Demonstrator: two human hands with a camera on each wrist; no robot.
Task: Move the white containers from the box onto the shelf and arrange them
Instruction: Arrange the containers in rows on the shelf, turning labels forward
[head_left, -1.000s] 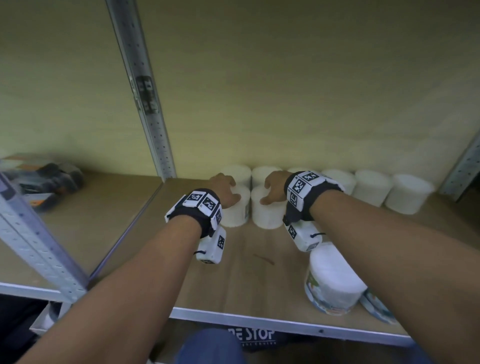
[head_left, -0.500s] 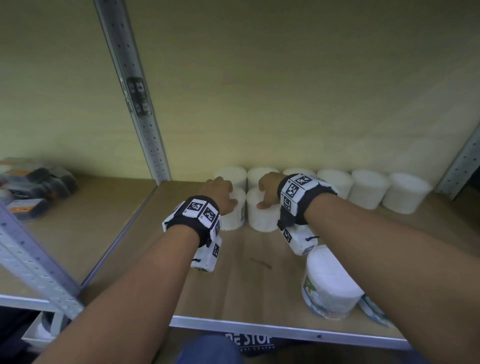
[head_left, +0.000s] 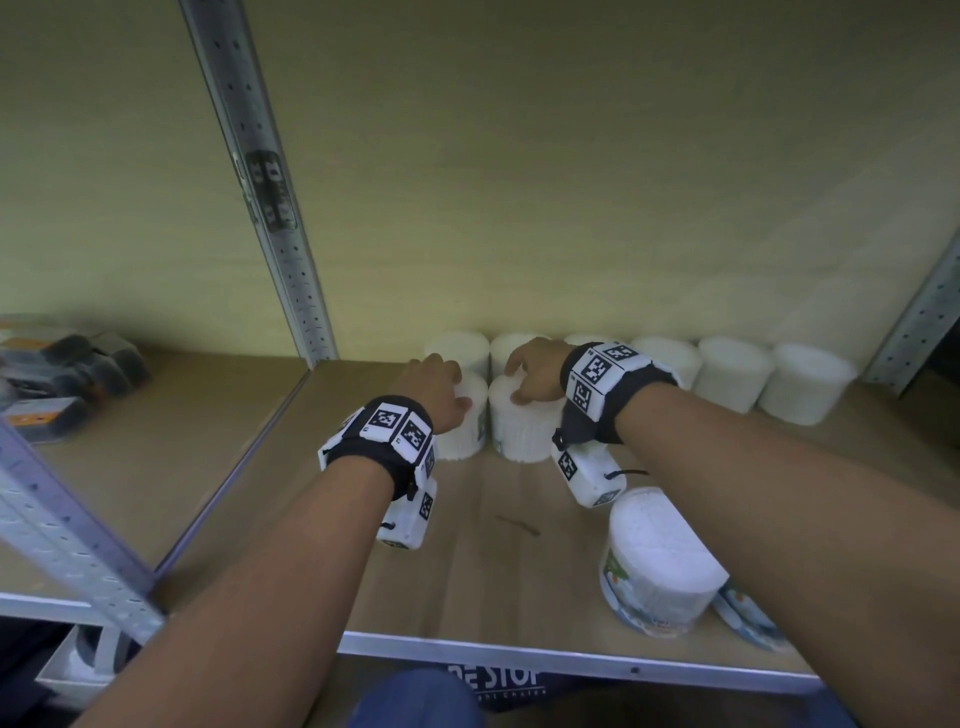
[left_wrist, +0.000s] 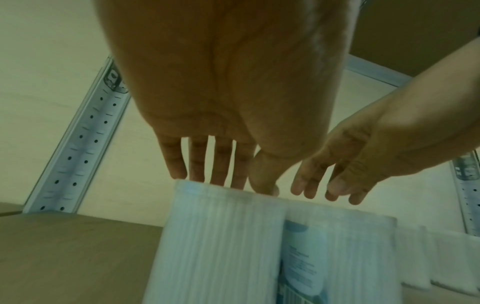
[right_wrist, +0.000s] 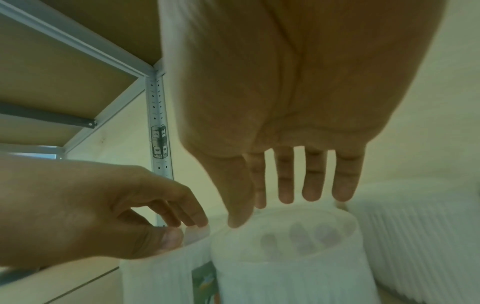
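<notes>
My left hand (head_left: 434, 387) and right hand (head_left: 535, 371) have eased back, fingers straight and holding nothing, seemingly touching two white containers (head_left: 522, 421) at twelve o'clock on the shelf (head_left: 483, 649); both placed.

A plain pale yellow wall (head_left: 571, 182) stood at the back. A grey metal post (head_left: 260, 182) with little holes ran up it. The light was dim, and another wooden board (right_wrist: 64, 61) sat above.

Your lighting's pretty dim and greenish-yellow, no glare anywhere. Wrist views are soft with motion blur, and the head view bends hard at the edges.
</notes>
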